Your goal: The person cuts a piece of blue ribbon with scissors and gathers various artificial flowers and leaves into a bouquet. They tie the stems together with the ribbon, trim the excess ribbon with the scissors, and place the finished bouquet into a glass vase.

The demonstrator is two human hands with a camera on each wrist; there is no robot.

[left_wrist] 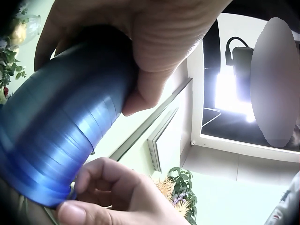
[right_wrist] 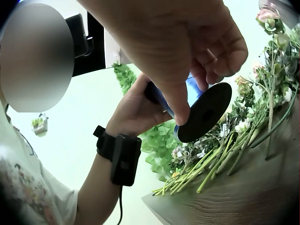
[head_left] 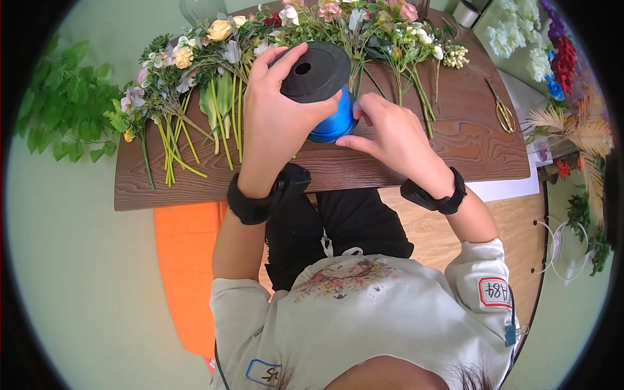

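Over the table's front part, the left hand [head_left: 281, 107] holds a spool of blue ribbon [head_left: 335, 123], its fingers spread over the black top disc [head_left: 322, 68] and its thumb along the side. Smooth, shiny turns of ribbon [left_wrist: 70, 108] fill the left wrist view. From the other side the right hand [head_left: 398, 133] reaches to the spool's lower end, its fingers curled and its thumb at the rim. In the right wrist view that thumb lies at the edge of the black bottom disc [right_wrist: 208, 115], with the fingertips by the ribbon. No loose ribbon end shows.
Artificial flowers with green stems [head_left: 227, 123] lie in a row across the back of the dark wooden table [head_left: 474, 146]. Scissors [head_left: 502, 110] lie at the right, near a metal can [head_left: 464, 13]. Hanging leaves [head_left: 65, 101] are left, more flowers [head_left: 564, 71] right.
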